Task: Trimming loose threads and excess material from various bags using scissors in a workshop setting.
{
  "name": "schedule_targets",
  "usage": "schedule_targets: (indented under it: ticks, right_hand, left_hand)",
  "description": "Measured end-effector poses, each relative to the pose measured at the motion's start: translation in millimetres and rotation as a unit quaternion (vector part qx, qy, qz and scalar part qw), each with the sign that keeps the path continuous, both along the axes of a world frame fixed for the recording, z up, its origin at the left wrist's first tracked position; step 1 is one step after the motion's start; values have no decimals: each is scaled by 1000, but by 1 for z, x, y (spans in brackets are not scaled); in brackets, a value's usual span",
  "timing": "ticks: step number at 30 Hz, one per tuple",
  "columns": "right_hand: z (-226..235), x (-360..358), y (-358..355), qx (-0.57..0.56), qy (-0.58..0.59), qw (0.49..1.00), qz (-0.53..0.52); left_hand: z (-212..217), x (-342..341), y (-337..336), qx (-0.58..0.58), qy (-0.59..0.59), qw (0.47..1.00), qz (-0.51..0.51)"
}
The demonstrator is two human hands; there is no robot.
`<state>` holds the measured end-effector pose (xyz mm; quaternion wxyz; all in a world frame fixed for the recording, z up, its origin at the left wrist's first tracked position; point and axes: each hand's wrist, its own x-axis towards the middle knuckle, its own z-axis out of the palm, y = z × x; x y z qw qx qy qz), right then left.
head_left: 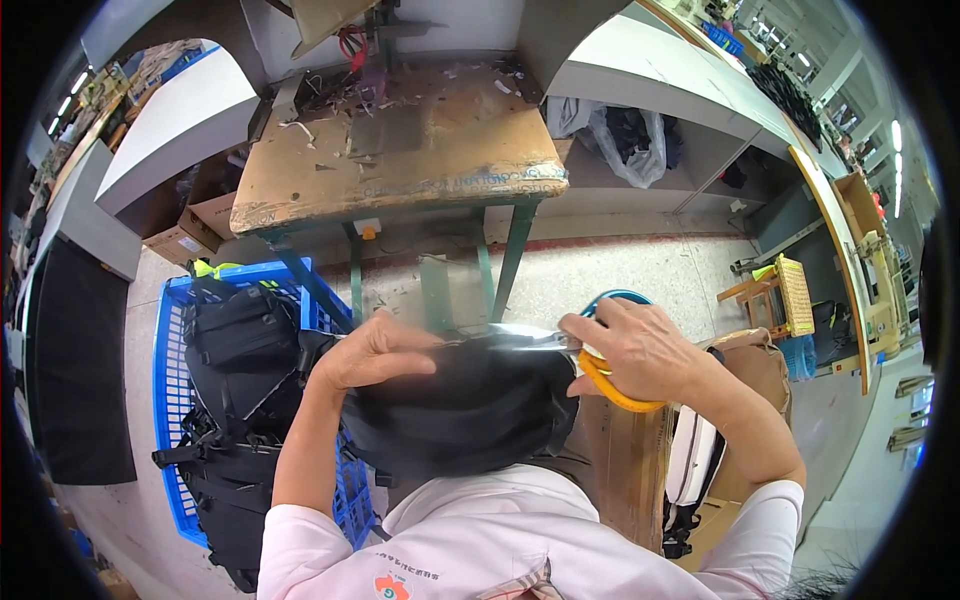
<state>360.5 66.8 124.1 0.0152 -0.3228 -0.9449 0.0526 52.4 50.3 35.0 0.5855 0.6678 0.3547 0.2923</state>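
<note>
Across my lap lies a black fabric bag (460, 410), slightly blurred. My left hand (375, 355) is at its upper left edge, fingers and thumb closed on the fabric there. My right hand (635, 350) grips a pair of scissors (525, 338), one handle loop blue and the other orange-yellow. Their metal blades point left along the bag's top edge toward my left fingertips. Whether the blades are apart is smeared by motion.
On my left stands a blue plastic basket (165, 400) with several black backpacks (235, 335). A worn wooden table (420, 150) on green legs stands ahead, strewn with scraps. A cardboard box (625, 460) and a white-and-black bag (690, 455) are at my right, with a wooden stool (790, 295) beyond.
</note>
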Motion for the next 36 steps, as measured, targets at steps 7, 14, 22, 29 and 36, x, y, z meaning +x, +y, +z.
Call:
schedule_targets:
  ticks: [7,14,22,29,36]
  right_hand:
    - [-7,3,10,-40,-37,998,20]
    - [-3,4,9,-35,-35,998,42]
    - [-5,3,16,-10,-3,994,112]
    - [-1,10,16,-12,-78,992,98]
    - [0,-1,11,-7,-36,994,100]
  left_hand:
    - [5,1,-3,14,7,1000,-6]
    - [6,4,-7,40,20,999,-7]
    - [5,6,-8,55,22,998,-8]
    - [13,11,-7,56,28,998,-20]
    - [13,13,-6,60,31,997,-44]
